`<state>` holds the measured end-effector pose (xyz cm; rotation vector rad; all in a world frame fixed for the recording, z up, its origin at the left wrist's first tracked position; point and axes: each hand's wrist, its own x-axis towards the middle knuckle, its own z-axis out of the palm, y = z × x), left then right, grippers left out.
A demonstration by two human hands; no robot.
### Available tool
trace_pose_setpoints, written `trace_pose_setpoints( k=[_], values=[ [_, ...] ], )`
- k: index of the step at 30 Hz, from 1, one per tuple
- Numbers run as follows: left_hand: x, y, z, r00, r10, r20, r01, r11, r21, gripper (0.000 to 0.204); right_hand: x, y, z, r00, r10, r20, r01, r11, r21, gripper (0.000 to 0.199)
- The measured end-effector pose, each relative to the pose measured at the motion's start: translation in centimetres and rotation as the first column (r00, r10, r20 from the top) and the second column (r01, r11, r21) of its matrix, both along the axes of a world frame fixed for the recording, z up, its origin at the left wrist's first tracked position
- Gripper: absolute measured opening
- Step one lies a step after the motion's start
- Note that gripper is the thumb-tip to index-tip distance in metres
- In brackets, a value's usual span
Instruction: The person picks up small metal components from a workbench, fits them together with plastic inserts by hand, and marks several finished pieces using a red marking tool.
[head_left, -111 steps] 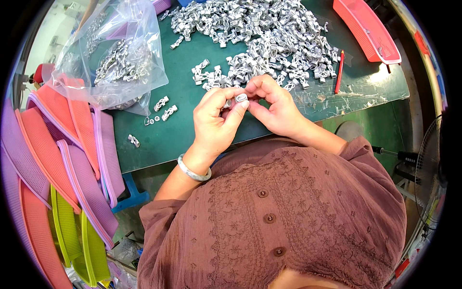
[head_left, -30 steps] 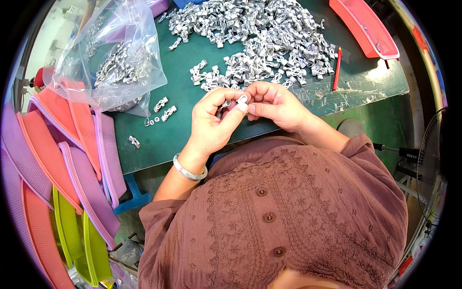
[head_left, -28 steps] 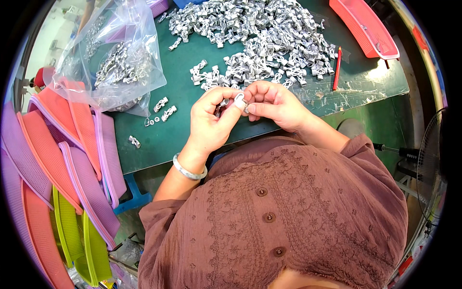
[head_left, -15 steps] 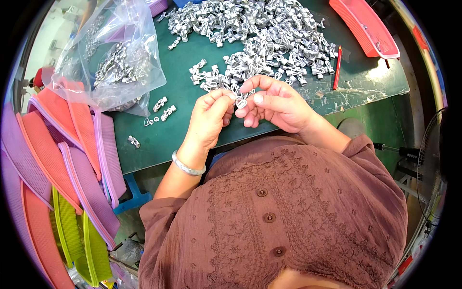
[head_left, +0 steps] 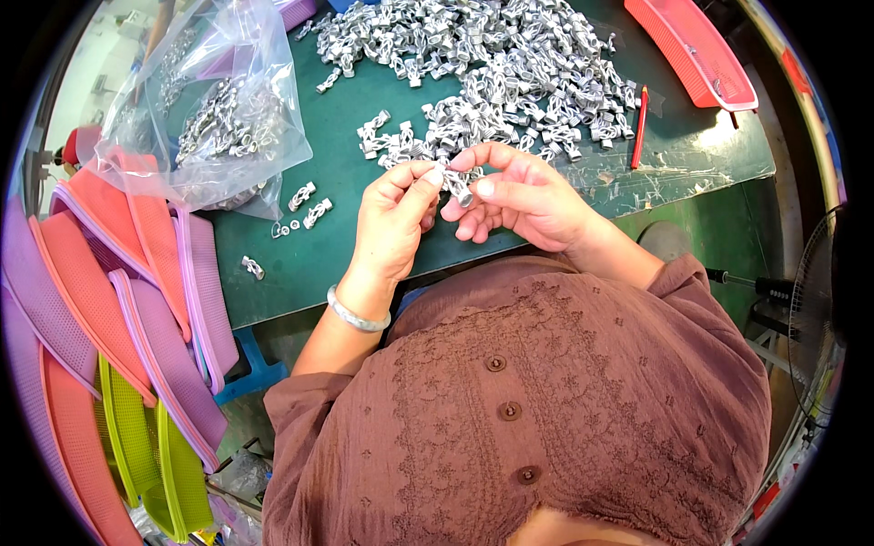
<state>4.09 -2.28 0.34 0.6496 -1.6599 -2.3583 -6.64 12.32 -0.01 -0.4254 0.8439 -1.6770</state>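
Note:
Both hands meet over the near edge of the green table [head_left: 382, 100]. My left hand [head_left: 395, 205] pinches one end of a small grey metal fitting [head_left: 458, 189] between thumb and forefinger. The fitting has a looped body and a round collar, and it tilts down toward my right hand [head_left: 523, 196]. That hand is curled loosely beside it, thumb and forefinger apart; whether they touch the fitting I cannot make out. Just beyond my fingers spreads a large heap of similar grey fittings [head_left: 537, 68].
A clear plastic bag [head_left: 273, 109] of metal parts stands at the left, with a few loose fittings [head_left: 317, 214] and rings near it. Purple, coral and green baskets [head_left: 173, 346] are stacked beside the table. A red pencil [head_left: 640, 127] and a coral basket [head_left: 696, 59] lie at the right.
The fitting between my hands has turned, so its collar now points down and right and more of its body shows. My left thumb has shifted upward slightly.

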Motion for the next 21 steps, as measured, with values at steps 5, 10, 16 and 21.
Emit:
trace_pose_setpoints(
  k=[5,10,16,21],
  values=[
    [0.0,-0.1,-0.2,0.998,-0.011,-0.055,0.01,1.0,-0.02,0.018,0.1,-0.2,-0.4,0.997,-0.057,-0.058,0.059,0.998,0.027,0.029],
    [0.0,-0.1,-0.4,0.997,-0.043,-0.065,0.048,0.995,0.087,0.024,0.2,-0.5,-1.0,0.971,-0.143,-0.194,0.15,0.989,0.022,0.034],
    [0.0,-0.2,-0.6,0.993,-0.064,-0.103,0.08,0.983,0.163,0.025,0.6,-0.6,-1.2,0.952,-0.172,-0.255,0.171,0.985,-0.026,0.037],
    [0.3,0.1,-0.9,0.994,-0.041,-0.099,0.062,0.973,0.224,0.02,0.9,-0.8,-1.0,0.912,-0.174,-0.372,0.175,0.984,-0.029,0.032]
  ],
)
